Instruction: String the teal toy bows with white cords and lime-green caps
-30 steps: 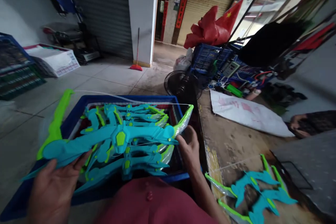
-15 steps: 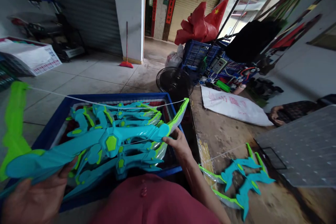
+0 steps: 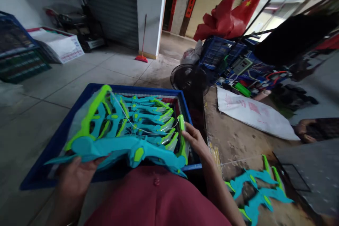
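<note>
A teal and lime toy bow [image 3: 113, 145] with a slack white string spans my two hands, close to my body. My left hand [image 3: 76, 176] grips its teal limb from below near the left end. At the right end, my right hand [image 3: 195, 137] pinches the lime tip piece. Behind the bow, a blue crate [image 3: 66, 120] holds several more toy bows [image 3: 140, 116] of the same colours, stacked in rows. Part of the stack is hidden by the bow in my hands.
Two more toy bows [image 3: 258, 190] lie on the worktable [image 3: 230, 137] at right, near a white sack [image 3: 254, 109]. A black fan [image 3: 189, 77] stands beyond the crate. Another person's hands [image 3: 304, 130] show at far right. A red broom [image 3: 143, 56] leans against a pillar.
The bow has come down and nearer my body, its string now slack and its lime ends folded upward. My right hand has shifted from the limb joint to the lime tip. The view has turned left.
</note>
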{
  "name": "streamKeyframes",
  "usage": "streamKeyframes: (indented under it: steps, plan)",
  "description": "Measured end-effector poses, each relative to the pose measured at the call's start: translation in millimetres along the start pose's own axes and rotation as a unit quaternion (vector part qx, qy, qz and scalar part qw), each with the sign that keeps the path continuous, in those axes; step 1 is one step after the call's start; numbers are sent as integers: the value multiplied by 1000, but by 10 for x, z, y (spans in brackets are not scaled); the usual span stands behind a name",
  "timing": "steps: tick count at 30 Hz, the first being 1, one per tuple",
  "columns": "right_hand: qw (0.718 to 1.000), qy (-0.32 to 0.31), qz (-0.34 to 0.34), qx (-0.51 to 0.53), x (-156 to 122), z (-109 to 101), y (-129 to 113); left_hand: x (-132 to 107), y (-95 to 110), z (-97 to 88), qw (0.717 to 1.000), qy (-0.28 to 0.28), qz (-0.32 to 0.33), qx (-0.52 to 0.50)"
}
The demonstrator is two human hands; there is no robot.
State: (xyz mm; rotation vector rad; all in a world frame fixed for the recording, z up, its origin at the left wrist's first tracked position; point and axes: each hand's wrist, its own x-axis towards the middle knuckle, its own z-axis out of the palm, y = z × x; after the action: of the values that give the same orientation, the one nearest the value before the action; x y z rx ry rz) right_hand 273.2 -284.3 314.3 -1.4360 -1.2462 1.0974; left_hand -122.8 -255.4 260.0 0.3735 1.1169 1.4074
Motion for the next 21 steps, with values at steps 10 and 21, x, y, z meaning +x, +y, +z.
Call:
streamKeyframes:
  steps: [10,21]
  plan:
    - [926,-274,-22,-259,-93,566,465,-89,-164,-46,994,-16,96,52]
    - [903,-177,-158,-359,-207,654,601,364,303,-349,969,-195,134,65]
